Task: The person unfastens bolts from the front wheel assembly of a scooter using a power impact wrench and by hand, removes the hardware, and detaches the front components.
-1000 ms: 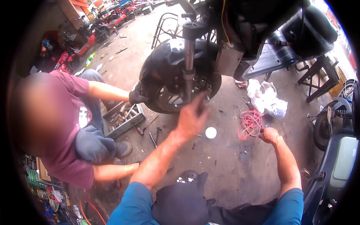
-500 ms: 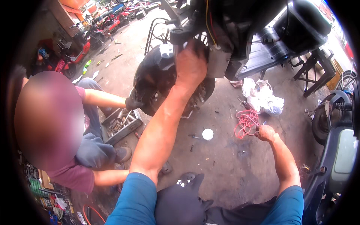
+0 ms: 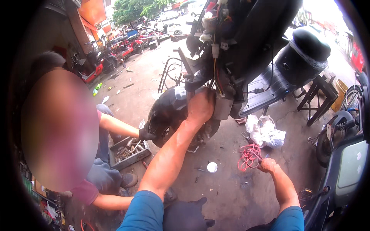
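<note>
1. One blk scooter body (image 3: 256, 42), ahead & R of centre; wiring (image 3: 216, 50) bare up front.
2. Co-worker (image 3: 61, 146), far L, plum shirt; dark-gloved hand (image 3: 146, 134) at the wheel's L edge.
3. Front wheel (image 3: 211, 130) w/ blk fender (image 3: 165, 109), under scooter's nose; fork (image 3: 190, 95) alongside it.
4. Grey metal toolbox (image 3: 135, 158), floor nr co-worker's legs, sockets etc. inside.
5. White plastic bag (image 3: 266, 133), floor, R side, below footboard (image 3: 266, 92).
6. Red cord (image 3: 249, 156), loose tangle, just this side of bag.
7. L hand (image 3: 201, 106): up at fork, just under clamp (image 3: 194, 81); fingers hidden, can't tell if gripping.
8. R hand (image 3: 268, 165): low, beside cord; fingers folded together round dark item (image 3: 260, 161).
9. White round tub (image 3: 212, 167), floor, L of R hand.
10. Dark item: mostly covered by R hand, kind unclear.
</note>
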A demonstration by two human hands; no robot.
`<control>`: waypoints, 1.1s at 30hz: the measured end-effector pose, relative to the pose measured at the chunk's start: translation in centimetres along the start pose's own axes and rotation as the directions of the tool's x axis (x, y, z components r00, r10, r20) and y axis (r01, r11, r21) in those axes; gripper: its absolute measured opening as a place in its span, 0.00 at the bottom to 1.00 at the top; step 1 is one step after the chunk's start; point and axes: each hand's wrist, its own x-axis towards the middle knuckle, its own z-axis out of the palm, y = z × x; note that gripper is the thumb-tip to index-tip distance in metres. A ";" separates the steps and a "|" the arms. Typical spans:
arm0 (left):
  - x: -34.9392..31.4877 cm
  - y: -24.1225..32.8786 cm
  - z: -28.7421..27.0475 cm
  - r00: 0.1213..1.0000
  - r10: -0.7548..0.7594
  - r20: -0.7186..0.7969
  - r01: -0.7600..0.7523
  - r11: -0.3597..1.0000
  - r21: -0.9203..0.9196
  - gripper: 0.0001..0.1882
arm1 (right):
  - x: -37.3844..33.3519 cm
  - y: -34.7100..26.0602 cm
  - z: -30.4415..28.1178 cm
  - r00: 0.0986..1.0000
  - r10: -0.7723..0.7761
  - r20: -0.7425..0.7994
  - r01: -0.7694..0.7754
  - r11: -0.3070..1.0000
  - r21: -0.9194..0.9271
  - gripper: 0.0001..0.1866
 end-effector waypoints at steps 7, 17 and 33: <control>-0.9 -0.1 0.3 0.987 0.151 -0.044 -0.143 0.977 0.160 0.09 | 0.7 -1.5 -0.7 0.999 -0.032 0.032 0.032 0.999 -0.004 0.17; -1.4 0.9 0.3 0.997 -0.002 -0.083 0.009 0.996 0.089 0.06 | 0.2 -2.1 -1.4 0.998 0.001 0.061 -0.003 1.000 0.018 0.18; 1.1 -2.2 -0.7 0.977 0.196 0.086 -0.204 0.975 0.092 0.14 | 0.0 -3.0 -4.4 0.999 -0.040 0.000 0.040 0.997 0.060 0.16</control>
